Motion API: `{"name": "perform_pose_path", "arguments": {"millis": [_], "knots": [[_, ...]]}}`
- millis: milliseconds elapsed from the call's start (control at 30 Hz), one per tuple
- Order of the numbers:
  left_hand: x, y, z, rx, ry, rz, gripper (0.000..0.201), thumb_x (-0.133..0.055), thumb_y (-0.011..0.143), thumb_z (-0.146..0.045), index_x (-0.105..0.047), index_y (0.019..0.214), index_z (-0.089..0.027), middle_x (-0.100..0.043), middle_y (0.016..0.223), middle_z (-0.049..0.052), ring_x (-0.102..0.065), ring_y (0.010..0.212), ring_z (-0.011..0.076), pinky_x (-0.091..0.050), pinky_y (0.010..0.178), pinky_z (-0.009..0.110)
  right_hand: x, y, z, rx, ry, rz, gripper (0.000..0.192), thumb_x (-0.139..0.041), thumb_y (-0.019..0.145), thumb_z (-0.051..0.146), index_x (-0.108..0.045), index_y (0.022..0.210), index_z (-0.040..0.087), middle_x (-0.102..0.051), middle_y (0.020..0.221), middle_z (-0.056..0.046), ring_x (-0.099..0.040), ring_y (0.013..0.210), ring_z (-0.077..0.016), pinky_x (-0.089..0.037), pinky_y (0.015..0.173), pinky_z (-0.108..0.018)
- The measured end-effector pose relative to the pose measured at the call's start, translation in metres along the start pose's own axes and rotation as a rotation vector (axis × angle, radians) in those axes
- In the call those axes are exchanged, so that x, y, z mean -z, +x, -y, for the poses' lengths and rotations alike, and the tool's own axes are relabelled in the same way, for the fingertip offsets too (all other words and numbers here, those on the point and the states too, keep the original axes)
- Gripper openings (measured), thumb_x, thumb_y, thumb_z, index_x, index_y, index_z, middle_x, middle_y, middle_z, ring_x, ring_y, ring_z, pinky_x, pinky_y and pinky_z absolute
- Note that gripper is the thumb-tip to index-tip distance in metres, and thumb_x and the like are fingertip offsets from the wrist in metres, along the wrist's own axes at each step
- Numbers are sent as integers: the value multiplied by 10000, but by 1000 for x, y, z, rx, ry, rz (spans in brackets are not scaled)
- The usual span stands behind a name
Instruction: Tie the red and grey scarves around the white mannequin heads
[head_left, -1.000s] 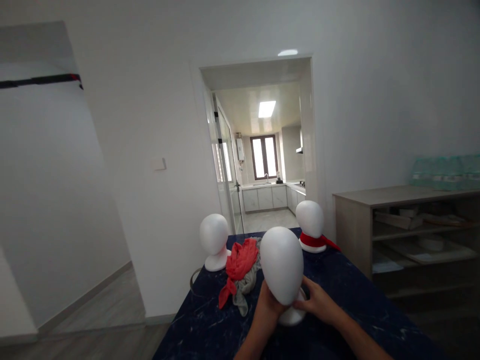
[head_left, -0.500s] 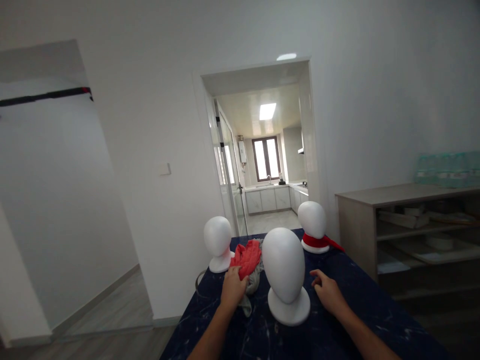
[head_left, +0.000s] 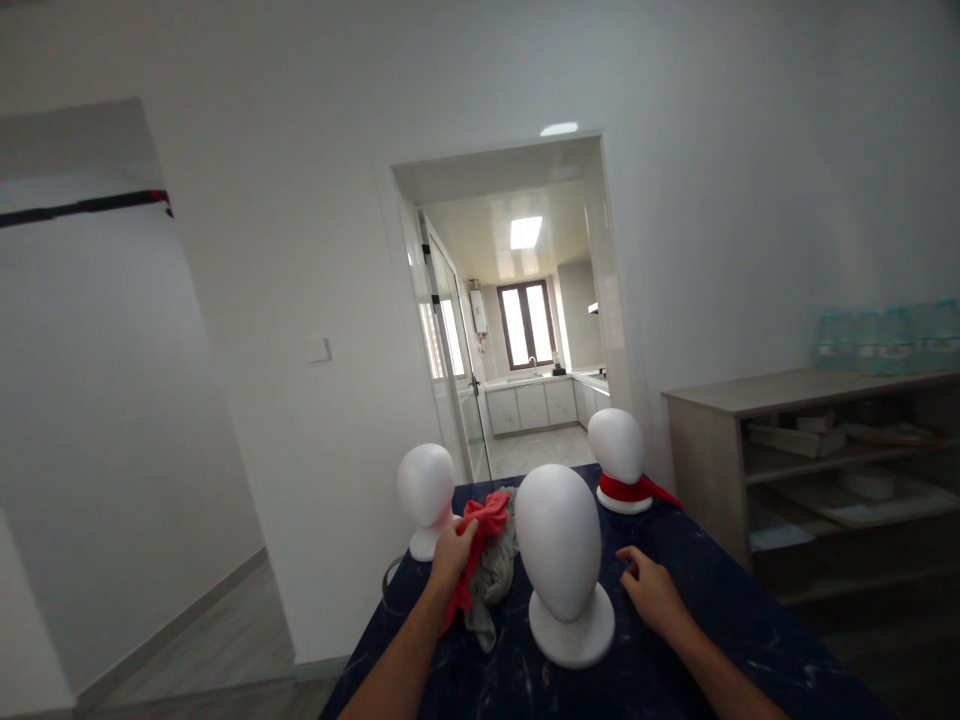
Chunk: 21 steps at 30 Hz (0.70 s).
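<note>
A white foam mannequin head (head_left: 561, 545) stands upright in front of me on the dark blue table (head_left: 517, 690). To its left, my left hand (head_left: 452, 552) is closed on a coral-red cloth (head_left: 486, 512), part of which hangs down below the fingers. Crumpled grey cloth (head_left: 491, 580) lies between that hand and the head. My right hand (head_left: 649, 588) is on the right side of the head, apart from it, with loosely bent fingers and nothing in them.
A second mannequin head (head_left: 426, 488) stands at the back left. At the back right, a third head (head_left: 616, 445) has a red scarf (head_left: 626, 488) around its neck. A wooden shelf unit (head_left: 705, 445) with bottled water (head_left: 877, 340) on top stands to the right.
My left hand has taken hold of the coral-red cloth and lifted part of it off the grey cloth, toward the left. My right hand has hardly moved. The view has shifted slightly.
</note>
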<state>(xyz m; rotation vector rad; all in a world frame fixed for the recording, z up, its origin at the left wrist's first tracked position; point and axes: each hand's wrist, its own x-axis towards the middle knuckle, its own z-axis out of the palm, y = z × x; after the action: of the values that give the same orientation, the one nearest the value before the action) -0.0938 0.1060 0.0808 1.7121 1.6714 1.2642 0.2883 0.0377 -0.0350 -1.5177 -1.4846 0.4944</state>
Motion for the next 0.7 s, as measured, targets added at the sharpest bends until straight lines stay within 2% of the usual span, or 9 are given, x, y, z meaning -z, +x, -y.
{"name": "perform_pose_path", "arguments": {"millis": [100, 167, 233, 333, 433, 533, 567, 600, 700], "knots": [[28, 4, -32, -62, -199, -42, 629, -561, 892, -647, -718, 1197, -120, -784, 1120, 142, -721, 1061, 304, -531, 959, 391, 2, 0, 2, -7, 4, -9, 353, -508, 854, 153, -681, 1162, 169, -721, 802, -28, -689, 742, -202, -433, 700, -295], [48, -2, -60, -112, -482, -33, 633, -700, 825, -643, -735, 1183, -122, -791, 1123, 133, -729, 1036, 279, -543, 949, 353, 3, -1, 4, -13, 11, -17, 355, -508, 848, 166, -687, 1154, 168, -719, 795, -28, -688, 734, -206, -434, 693, -300], [66, -17, -90, -118, -721, 26, 583, -803, 780, -574, -754, 1158, -132, -800, 1104, 116, -739, 998, 246, -556, 932, 316, 6, -3, 7, -20, 24, -38, 348, -514, 840, 186, -693, 1137, 165, -721, 789, -31, -686, 719, -210, -438, 687, -307], [92, -50, -126, -22, -868, 137, 499, -818, 815, -463, -755, 1166, -114, -807, 1005, 109, -749, 867, 210, -590, 831, 292, 19, -4, 19, -56, 76, -100, 341, -527, 840, 247, -697, 1125, 170, -732, 793, -37, -687, 699, -221, -450, 681, -322], [116, -85, -148, 77, -909, 214, 462, -771, 874, -418, -737, 1202, -94, -800, 988, 129, -747, 814, 215, -611, 770, 305, 44, -13, 48, -56, 149, -293, 335, -532, 876, 354, -694, 1116, 186, -753, 862, -64, -705, 791, -259, -478, 733, -349], [130, -118, -157, 140, -918, 264, 475, -731, 909, -442, -720, 1234, -95, -794, 968, 137, -748, 790, 238, -621, 753, 336, 65, -42, 95, 37, 256, -482, 353, -561, 925, 495, -690, 1062, 196, -747, 924, -83, -687, 870, -273, -489, 781, -357], [130, -128, -158, 148, -915, 293, 498, -719, 917, -465, -710, 1253, -97, -791, 954, 139, -748, 781, 249, -621, 750, 352, 67, -56, 113, 78, 313, -452, 379, -567, 941, 541, -691, 1040, 197, -737, 902, -77, -673, 848, -262, -489, 773, -349], [126, -140, -158, 144, -908, 326, 531, -704, 924, -495, -695, 1278, -100, -788, 941, 144, -747, 773, 260, -617, 736, 363, 66, -73, 130, 120, 391, -353, 418, -554, 961, 582, -701, 1029, 196, -726, 878, -71, -655, 816, -248, -489, 759, -341], [101, -180, -152, 81, -839, 468, 657, -634, 941, -605, -630, 1391, -127, -782, 980, 166, -752, 841, 293, -597, 735, 371, 50, -121, 175, 128, 628, 174, 581, -500, 977, 699, -764, 1044, 186, -752, 1010, -109, -671, 942, -264, -522, 897, -374]]}}
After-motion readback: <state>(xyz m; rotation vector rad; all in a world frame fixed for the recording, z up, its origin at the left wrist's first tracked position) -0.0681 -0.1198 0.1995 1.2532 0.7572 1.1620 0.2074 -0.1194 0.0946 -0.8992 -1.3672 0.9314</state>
